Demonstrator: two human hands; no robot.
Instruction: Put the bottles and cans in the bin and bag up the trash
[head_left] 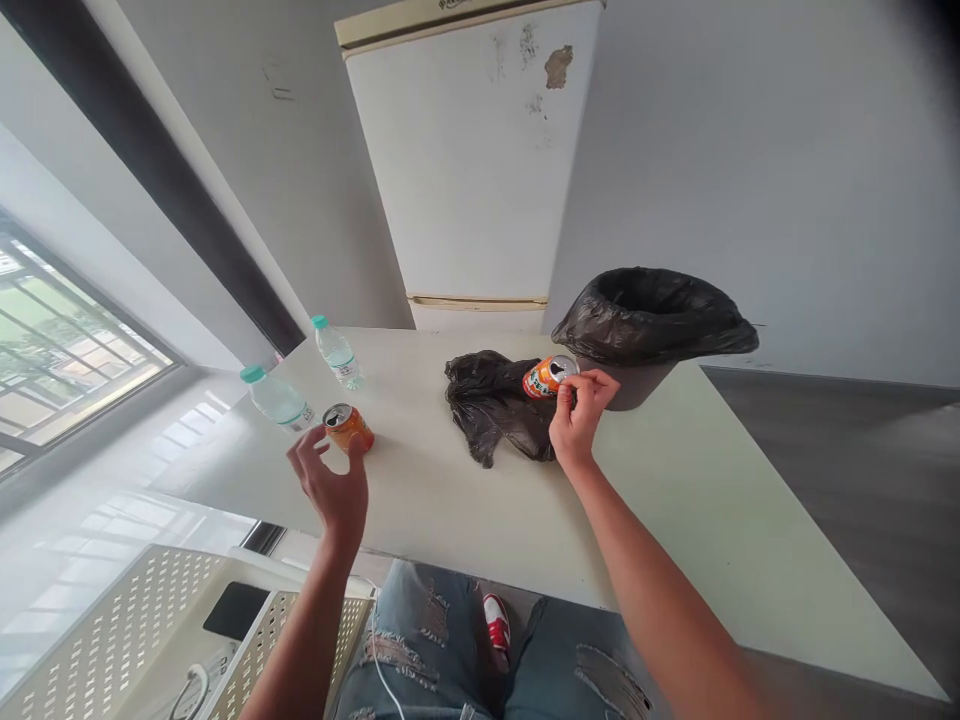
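My right hand [579, 412] pinches an orange drink can [541, 379] by its top end, thumb and fingers closed at the rim. That can is tilted, its opened top towards me, over a crumpled black plastic bag [487, 400]. A second orange can [349, 430], its top also opened, stands on the white table [465, 520] at the left. Around its near left side is my left hand [330, 475], fingers apart and thumb in front of the can; whether they touch it is hard to tell.
Two clear bottles with teal caps, the nearer bottle [277, 398] and the farther bottle [339, 355], stand behind the left can. A bin lined with a black bag [652, 335] is at the right. Beyond the table is a white fridge [472, 170]; a perforated basket [142, 620] sits lower left.
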